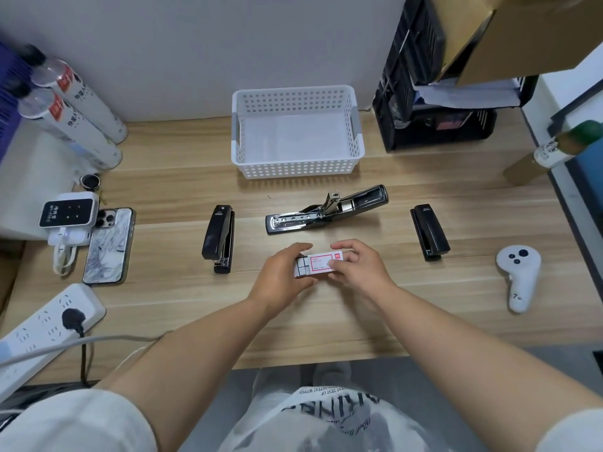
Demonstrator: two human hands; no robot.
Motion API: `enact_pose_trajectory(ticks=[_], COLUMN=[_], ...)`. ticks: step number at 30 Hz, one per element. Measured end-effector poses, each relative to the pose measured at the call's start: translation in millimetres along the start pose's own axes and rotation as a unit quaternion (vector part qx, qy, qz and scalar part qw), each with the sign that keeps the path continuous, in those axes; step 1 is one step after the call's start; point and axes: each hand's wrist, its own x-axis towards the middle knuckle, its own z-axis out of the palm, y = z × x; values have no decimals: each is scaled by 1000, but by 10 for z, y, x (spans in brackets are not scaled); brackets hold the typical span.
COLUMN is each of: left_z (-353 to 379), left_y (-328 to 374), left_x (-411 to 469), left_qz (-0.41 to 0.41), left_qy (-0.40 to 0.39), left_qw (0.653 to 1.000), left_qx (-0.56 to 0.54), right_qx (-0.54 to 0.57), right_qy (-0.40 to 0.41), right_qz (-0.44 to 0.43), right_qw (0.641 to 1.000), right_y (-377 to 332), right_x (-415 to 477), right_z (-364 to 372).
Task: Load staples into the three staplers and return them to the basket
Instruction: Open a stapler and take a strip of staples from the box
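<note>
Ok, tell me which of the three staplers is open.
The middle stapler, just beyond the staple box: its top is swung open. The left stapler and right stapler are closed.

Bare bench (326,321) lies open near the person. Three staplers, left (219,238), opened middle (326,208) and right (430,231), line the way to the far basket (297,164), with gaps between.

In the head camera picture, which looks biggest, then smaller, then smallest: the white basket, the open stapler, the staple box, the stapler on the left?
1. white basket
2. open stapler
3. stapler on the left
4. staple box, though both hands hide part of it

The basket sits farthest from the camera and looks biggest anyway.
</note>
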Motion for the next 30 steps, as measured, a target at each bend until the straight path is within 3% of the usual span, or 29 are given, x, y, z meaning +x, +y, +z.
enact_pose_trajectory(ticks=[7, 12, 16, 19, 23, 26, 30], left_z=[-71, -127, -157, -162, -169, -178, -205], left_y=[-180, -324, -356, -349, -346, -340, -360], left_x=[-16, -26, -65, -82, -69, -46, -23], left_qz=[13, -12, -26, -26, -13, 10, 25], left_qy=[22, 35, 39, 53, 53, 52, 35], left_qw=[998, 997, 996, 993, 992, 993, 994], left_qx=[60, 73, 81, 101, 110, 101, 99], right_qx=[-28, -143, -357, -482, -493, -513, -536], right_qy=[53, 110, 126, 145, 37, -39, -63], right_qz=[10, -4, -84, -141, -271, -268, -260], right_qw=[998, 984, 922, 853, 826, 814, 801], right_y=[78, 112, 58, 4, -77, -66, 1], right_x=[42, 109, 109, 37, -53, -37, 19], right_z=[-180, -365, -378, -256, 72, 303, 439])
